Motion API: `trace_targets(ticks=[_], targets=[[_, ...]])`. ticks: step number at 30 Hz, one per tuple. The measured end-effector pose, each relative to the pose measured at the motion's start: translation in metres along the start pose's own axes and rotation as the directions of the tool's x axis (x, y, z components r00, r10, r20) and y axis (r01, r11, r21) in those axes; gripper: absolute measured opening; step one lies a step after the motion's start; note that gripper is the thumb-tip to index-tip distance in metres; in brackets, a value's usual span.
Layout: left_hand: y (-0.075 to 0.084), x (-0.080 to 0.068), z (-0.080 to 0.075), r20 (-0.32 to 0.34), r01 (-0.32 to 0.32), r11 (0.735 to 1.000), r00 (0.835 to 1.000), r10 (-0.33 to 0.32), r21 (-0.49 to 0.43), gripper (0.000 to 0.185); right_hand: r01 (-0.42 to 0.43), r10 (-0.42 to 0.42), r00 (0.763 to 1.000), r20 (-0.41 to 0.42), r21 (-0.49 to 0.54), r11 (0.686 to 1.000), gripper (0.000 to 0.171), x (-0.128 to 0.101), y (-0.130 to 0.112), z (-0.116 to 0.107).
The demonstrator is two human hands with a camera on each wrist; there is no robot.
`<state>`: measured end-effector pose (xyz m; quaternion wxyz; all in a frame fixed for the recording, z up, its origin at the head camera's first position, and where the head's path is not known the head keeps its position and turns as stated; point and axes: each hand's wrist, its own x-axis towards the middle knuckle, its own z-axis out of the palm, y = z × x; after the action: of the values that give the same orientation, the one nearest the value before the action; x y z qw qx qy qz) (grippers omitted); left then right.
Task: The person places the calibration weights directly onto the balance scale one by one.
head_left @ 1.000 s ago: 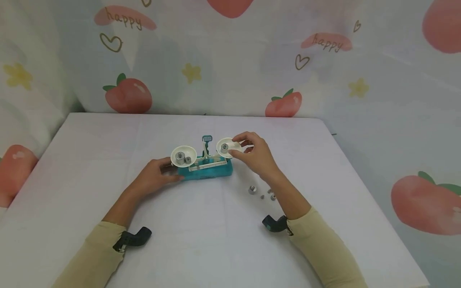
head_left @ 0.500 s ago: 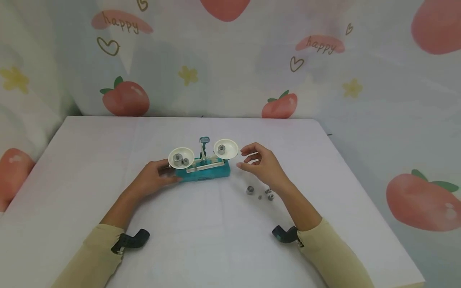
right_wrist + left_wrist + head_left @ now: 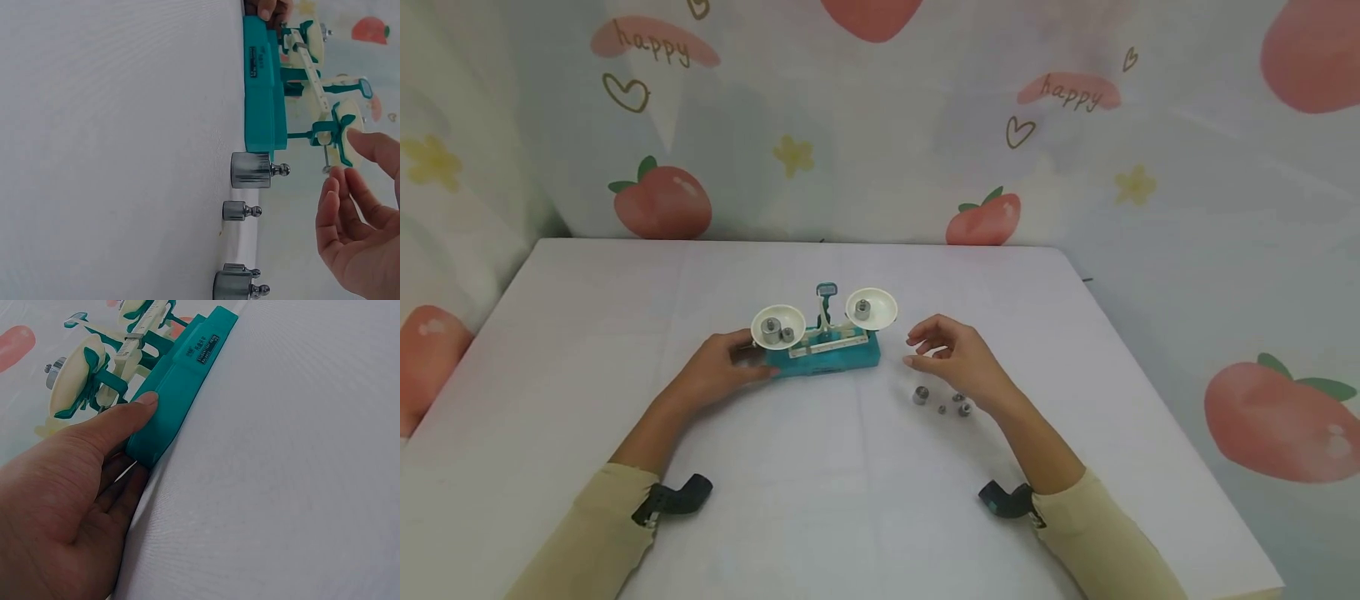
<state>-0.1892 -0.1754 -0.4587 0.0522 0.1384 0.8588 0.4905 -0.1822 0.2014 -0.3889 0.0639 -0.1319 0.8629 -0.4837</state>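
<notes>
A small balance scale with a teal base (image 3: 831,357) stands mid-table. Its left pan (image 3: 778,321) carries two metal weights and its right pan (image 3: 872,307) carries one. My left hand (image 3: 741,358) grips the base's left end, with the thumb (image 3: 140,406) lying on the front edge of the teal base (image 3: 187,369). My right hand (image 3: 925,350) hovers empty just right of the scale, fingers relaxed and slightly spread. Below it several loose weights (image 3: 921,394) stand on the table. In the right wrist view, the right hand (image 3: 342,164) floats above the largest weight (image 3: 250,170).
The white table (image 3: 850,500) ends at a fabric backdrop printed with peaches (image 3: 662,204). Its right edge (image 3: 1150,358) drops off not far from the right hand. Small dark wrist cameras (image 3: 673,497) sit on both sleeves.
My right hand has drawn back from the right pan, down and to the right toward the loose weights, leaving one weight on that pan. The left hand kept its hold.
</notes>
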Motion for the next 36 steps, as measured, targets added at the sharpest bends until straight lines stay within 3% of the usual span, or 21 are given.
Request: trace_targets(ticks=[22,36], targets=[[-0.001,0.001,0.000,-0.005,0.011,1.000,1.000,-0.011,-0.008,0.067,-0.095,0.112,0.980,0.165,-0.111,0.989,0.024,-0.014,0.018,-0.009],[0.000,-0.001,0.000,-0.009,-0.015,1.000,1.000,0.015,-0.013,0.066,-0.085,0.106,0.971,0.216,-0.106,0.991,0.019,-0.015,0.033,-0.010]])
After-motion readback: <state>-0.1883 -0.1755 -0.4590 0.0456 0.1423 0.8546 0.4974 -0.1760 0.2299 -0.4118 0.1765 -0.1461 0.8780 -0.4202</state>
